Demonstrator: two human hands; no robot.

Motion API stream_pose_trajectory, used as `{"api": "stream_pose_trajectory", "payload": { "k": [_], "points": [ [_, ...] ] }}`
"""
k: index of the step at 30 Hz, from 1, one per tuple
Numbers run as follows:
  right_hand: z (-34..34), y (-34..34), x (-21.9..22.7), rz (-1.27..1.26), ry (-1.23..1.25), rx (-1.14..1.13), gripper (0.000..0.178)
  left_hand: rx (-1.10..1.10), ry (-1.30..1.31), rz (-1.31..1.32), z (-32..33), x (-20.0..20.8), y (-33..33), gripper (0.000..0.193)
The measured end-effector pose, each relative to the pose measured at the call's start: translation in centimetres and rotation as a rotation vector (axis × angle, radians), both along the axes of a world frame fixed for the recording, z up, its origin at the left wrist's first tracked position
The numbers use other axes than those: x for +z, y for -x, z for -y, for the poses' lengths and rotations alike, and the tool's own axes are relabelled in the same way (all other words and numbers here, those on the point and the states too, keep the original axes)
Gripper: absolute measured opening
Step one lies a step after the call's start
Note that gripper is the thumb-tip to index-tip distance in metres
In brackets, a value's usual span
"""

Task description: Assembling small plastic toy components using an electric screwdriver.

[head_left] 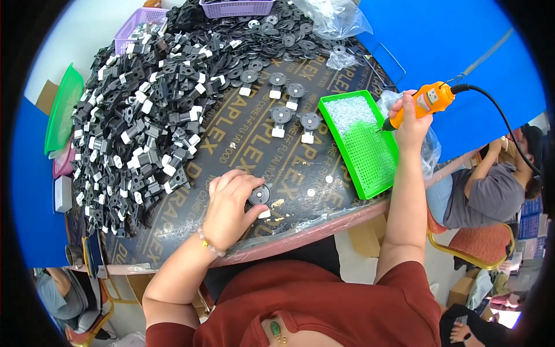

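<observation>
The left hand (231,199) brackets a black disc part (259,195) between thumb and forefinger, apparently steadying it, at eight o'clock from the green tray (347,156); the right hand (411,122) wraps its fingers round an orange electric screwdriver (432,99) (tip probably over the tray).

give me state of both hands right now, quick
Left hand: closed on a black disc-topped part.
Right hand: closed around an orange corded power tool.

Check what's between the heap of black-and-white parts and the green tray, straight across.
Five black disc parts with white ends lie on the dark tabletop between the heap and the green tray; head view shows it.
</observation>
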State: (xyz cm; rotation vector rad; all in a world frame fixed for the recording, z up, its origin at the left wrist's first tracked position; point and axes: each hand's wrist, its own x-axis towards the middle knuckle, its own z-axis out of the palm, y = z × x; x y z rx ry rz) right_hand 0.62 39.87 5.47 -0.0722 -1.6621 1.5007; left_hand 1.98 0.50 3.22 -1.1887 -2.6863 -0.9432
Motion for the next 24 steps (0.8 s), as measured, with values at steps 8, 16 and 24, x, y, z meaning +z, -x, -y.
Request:
{"api": "stream_pose_trajectory", "payload": {
  "k": [8, 16, 24],
  "points": [
    [3.3, -2.3, 3.2, -0.201, 0.082, 0.179, 0.018, 0.069, -0.078, 0.051, 0.3, -1.2, 0.0, 0.053],
    [18.0, -3.1, 2.9, -0.159, 0.127, 0.792, 0.043, 0.073, -0.125, 0.041, 0.8, -2.2, 0.1, 0.049],
    [21.6, -1.9, 0.9, -0.095, 0.175, 0.967, 0.037, 0.086, -0.155, 0.052, 0.8, -2.3, 0.0, 0.047]
  ]
}}
